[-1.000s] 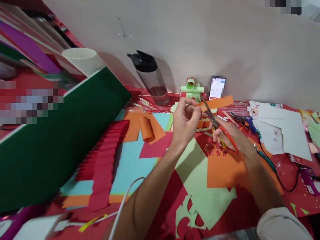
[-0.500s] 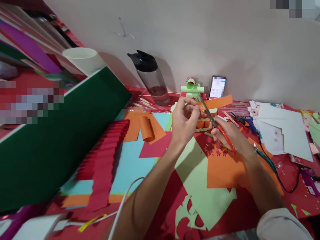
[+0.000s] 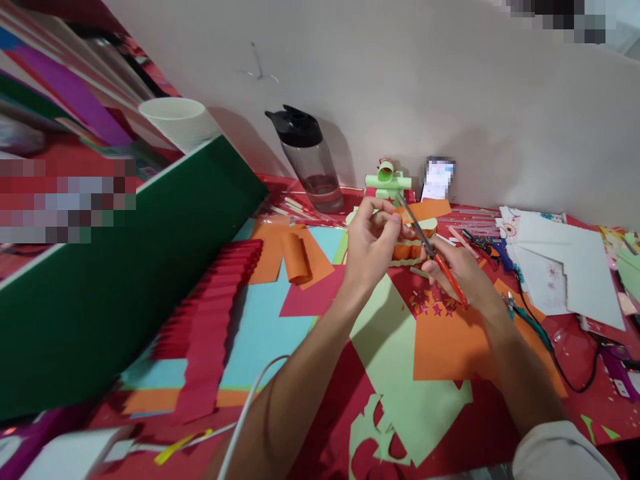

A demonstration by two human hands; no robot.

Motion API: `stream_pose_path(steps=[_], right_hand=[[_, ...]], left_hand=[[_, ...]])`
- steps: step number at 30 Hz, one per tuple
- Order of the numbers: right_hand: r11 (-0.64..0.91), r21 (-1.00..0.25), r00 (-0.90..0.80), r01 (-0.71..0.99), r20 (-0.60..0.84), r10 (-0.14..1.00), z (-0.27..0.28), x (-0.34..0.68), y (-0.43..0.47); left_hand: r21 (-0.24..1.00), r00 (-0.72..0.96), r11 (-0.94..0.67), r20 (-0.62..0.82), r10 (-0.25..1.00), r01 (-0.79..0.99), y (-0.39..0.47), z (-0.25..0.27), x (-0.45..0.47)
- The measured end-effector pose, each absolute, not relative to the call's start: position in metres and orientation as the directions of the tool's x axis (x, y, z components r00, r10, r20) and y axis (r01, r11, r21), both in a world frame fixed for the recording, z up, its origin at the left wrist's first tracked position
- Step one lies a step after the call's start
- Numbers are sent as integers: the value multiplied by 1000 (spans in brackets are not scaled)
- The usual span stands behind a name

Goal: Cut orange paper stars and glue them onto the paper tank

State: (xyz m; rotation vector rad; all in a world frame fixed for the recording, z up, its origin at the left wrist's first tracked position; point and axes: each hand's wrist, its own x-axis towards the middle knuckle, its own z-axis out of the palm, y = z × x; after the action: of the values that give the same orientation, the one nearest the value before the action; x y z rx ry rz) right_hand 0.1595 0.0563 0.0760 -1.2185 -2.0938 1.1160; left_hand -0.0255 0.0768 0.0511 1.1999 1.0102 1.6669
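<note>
My left hand [image 3: 373,241] pinches the left end of a narrow orange paper strip [image 3: 429,211], held up above the table. In my right hand [image 3: 457,267] is a pair of scissors [image 3: 451,279] with red handles; the fingers are wrapped round them. The blades point up and left and cross the strip close to my left fingertips. Behind the hands stands a light green model of rolled paper tubes [image 3: 389,181]. Just below the strip, orange paper loops with pale green edging [image 3: 406,251] are partly hidden by my hands. Small red star cut-outs [image 3: 437,305] lie beneath the scissors.
A dark green board [image 3: 135,267] leans on the left, beside a white cup [image 3: 175,123] and a water bottle [image 3: 313,163]. A phone [image 3: 438,179] stands against the wall. Pliers [image 3: 525,317], a blue glue gun [image 3: 501,255] and white paper pieces [image 3: 575,260] lie right.
The view has shifted slightly. The free end of the orange strip reaches less far right and hangs a little lower. Both hands keep nearly the same place and hold.
</note>
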Motion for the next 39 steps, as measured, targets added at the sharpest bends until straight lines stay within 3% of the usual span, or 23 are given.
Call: stream_pose_path(steps=[11,24,39], right_hand=[[277,-849,-498,450,19,867,75,156,56],[264,-860,-524,438,-6,851,71,161,60],[143,-912,-557,384,-105,824,72,165,62]], left_hand=[[927,-201,-320,281,938,-195,75,53,-28],[942,-91,-326,319,943,-75,79,54,-38],[947,-51,-318,315,948,-49,77,58,-41]])
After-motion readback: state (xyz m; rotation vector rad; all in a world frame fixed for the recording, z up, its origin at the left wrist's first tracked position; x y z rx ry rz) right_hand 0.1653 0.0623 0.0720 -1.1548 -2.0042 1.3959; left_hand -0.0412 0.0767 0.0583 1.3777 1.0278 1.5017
